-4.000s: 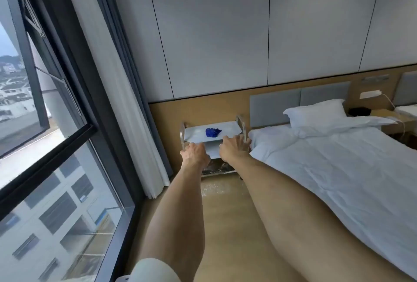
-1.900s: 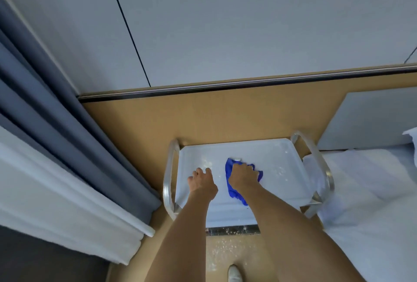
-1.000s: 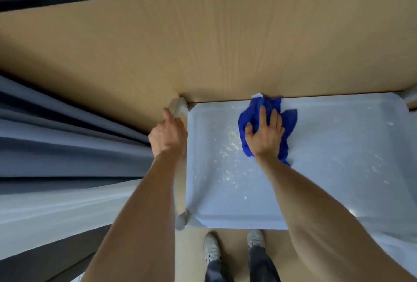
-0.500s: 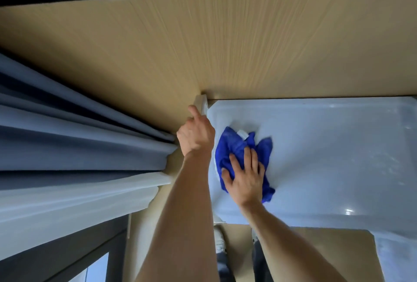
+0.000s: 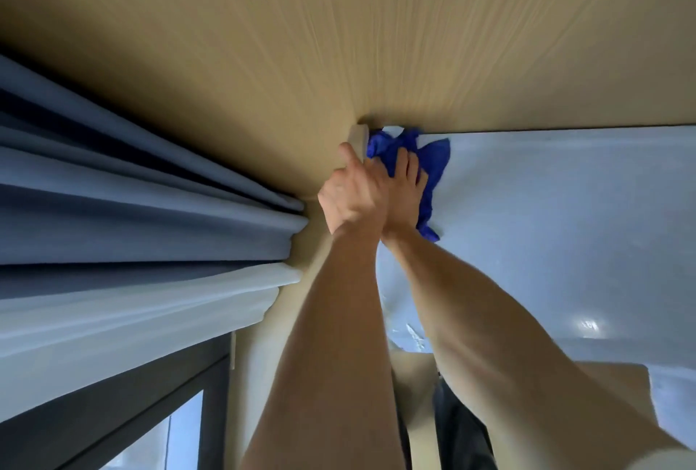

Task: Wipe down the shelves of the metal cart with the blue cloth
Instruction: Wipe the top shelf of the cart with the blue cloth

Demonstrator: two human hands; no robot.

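Observation:
The metal cart's top shelf [image 5: 546,213] fills the right of the view, pale and glossy, seen from straight above. A crumpled blue cloth [image 5: 433,159] lies in the shelf's far left corner. My right hand [image 5: 405,193] presses flat on the cloth, fingers spread toward the corner. My left hand [image 5: 352,200] is closed around the cart's left handle [image 5: 357,140] at that corner, and it partly covers my right hand. The lower shelves are hidden under the top one.
A tan wooden wall panel [image 5: 339,36] stands directly behind the cart. Grey and white curtains [image 5: 132,243] hang at the left, over a dark window frame [image 5: 150,405]. A white bed edge [image 5: 674,402] shows at the lower right. My legs [image 5: 459,435] are below.
My right hand has pushed the blue cloth from the shelf's near left area up into the far left corner. My left hand has stayed on the handle.

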